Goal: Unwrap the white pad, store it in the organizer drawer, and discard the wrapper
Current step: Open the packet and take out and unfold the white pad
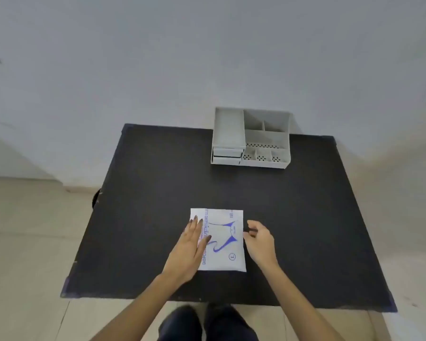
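Note:
A white square packet (223,238) with blue print lies flat on the black table (158,193), near its front edge. My left hand (191,249) rests flat on the packet's left part, fingers spread. At the packet's right edge, my right hand (260,238) has its fingers curled and its fingertips touching or pinching the edge; which of the two I cannot tell. A grey organizer (251,137) stands at the table's far side; its drawers (226,156) on the left front are shut.
The organizer has several open compartments on top and to the right. The table stands against a pale wall, on a beige tiled floor. My dark trouser legs (207,323) show below the table's front edge.

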